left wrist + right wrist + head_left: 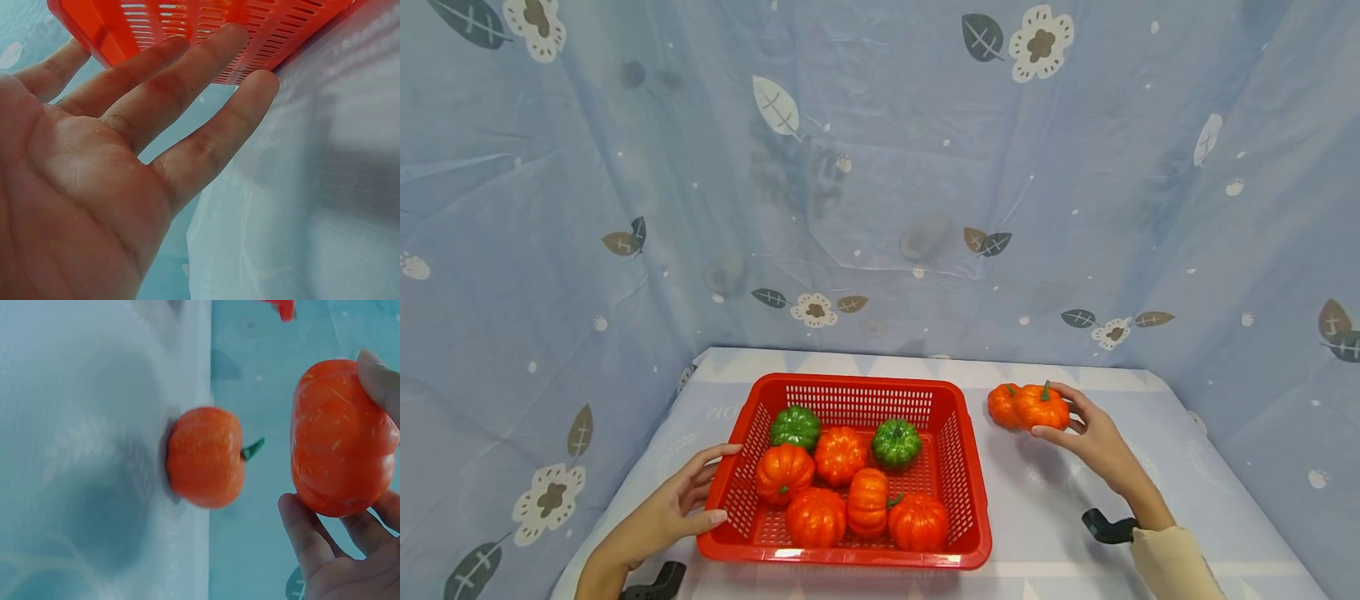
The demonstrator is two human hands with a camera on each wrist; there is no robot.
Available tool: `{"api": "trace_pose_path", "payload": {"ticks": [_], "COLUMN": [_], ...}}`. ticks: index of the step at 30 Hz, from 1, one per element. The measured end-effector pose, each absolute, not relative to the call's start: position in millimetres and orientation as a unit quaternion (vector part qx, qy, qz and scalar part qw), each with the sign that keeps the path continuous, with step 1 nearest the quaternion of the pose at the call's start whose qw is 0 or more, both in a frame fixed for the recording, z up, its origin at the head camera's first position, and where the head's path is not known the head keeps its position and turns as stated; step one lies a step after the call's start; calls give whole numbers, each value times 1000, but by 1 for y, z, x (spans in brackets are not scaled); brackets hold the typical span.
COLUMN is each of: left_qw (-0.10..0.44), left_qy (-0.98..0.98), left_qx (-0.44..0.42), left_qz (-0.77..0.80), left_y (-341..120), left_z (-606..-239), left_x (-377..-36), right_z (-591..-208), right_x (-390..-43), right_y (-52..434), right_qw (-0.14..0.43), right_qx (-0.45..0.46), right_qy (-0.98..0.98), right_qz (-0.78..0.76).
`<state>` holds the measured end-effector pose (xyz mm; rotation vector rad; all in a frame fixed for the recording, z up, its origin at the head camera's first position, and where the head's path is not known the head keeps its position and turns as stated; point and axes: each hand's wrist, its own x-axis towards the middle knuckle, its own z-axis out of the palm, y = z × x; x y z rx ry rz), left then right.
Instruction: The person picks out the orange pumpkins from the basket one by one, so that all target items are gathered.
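Note:
My right hand [1101,442] holds an orange toy pumpkin [1042,407] with a green stem, thumb on one side and fingers on the other. In the right wrist view that pumpkin [340,440] is raised off the table. A second orange pumpkin [206,456] lies on the table behind it. At the left side of a red plastic basket [842,553], my left hand [673,504] touches the rim with its fingers spread. The left wrist view shows those fingers [206,144] nearly straight along the slotted wall. Inside the basket sit several orange pumpkins [816,517] and two green ones [896,443].
A pale patterned cloth covers the table [1045,533]. Blue printed fabric [880,208] hangs at the back and both sides. Each wrist wears a black device [1108,527].

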<state>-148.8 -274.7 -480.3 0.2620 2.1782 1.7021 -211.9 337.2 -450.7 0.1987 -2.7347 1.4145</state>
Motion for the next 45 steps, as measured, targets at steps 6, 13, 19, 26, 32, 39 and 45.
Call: {"api": "trace_pose_path", "payload": {"ticks": [6,13,19,26,32,39,45], "left_qw": [183,181,179,183,180,179,180], "left_qy": [770,772,773,770,774,771,775], "left_qx": [93,78,77,83,82,84,82], "left_qz": [604,605,603,606,602,605,600], "left_y": [-275,-274,-273,-273,-274,-274,-273], "left_z": [-480,-482,-482,-482,-484,-484,-483], "left_x": [-149,-150,-149,-149,-149,-150,-151], "right_z": [-462,-466,-477,-490,-497,-505,-511], "right_x": [-216,-218,-225,-234,-246,-258,-259], "right_y": [354,366,376,384,386,389,387], "right_qw": [41,47,36,22,15,16,2], "right_qx": [43,15,-20,-49,-73,-76,-84], "right_qy": [-889,-897,-895,-898,-899,-903,-903], "right_qz": [453,439,444,438,431,423,422]}}
